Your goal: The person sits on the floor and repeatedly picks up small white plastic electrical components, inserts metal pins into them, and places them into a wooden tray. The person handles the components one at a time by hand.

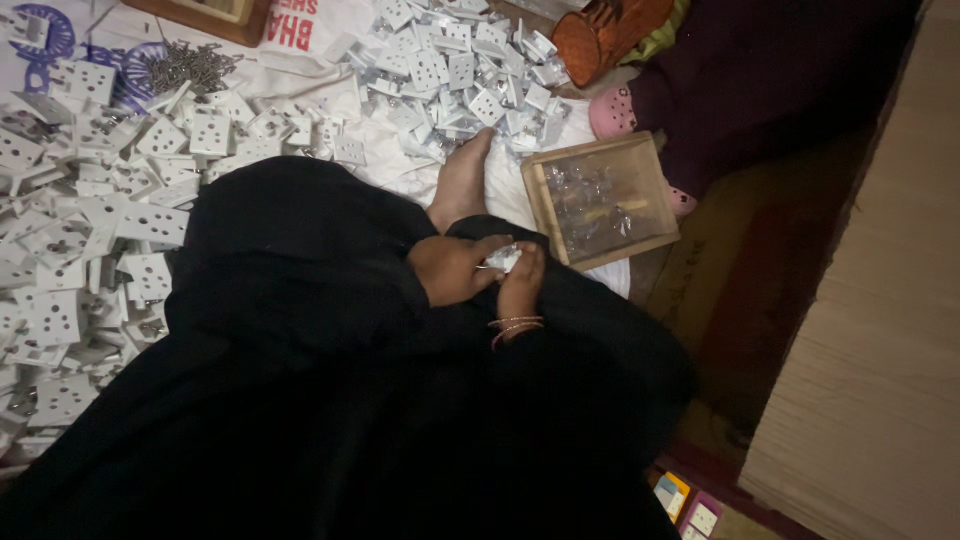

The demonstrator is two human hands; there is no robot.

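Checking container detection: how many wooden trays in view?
2. One shallow light wooden tray holding small clear parts lies on the floor just beyond both hands, right of the bare foot. A second wooden tray sits at the top edge, mostly cropped; others may be hidden.

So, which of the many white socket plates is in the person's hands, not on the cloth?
The small white socket plate pinched between the left hand and right hand over the lap; all others lie in heaps on the white cloth.

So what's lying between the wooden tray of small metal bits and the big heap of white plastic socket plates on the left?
In the head view, the person's bare foot lies between the tray and the heap, on white cloth, beside a black-robed lap.
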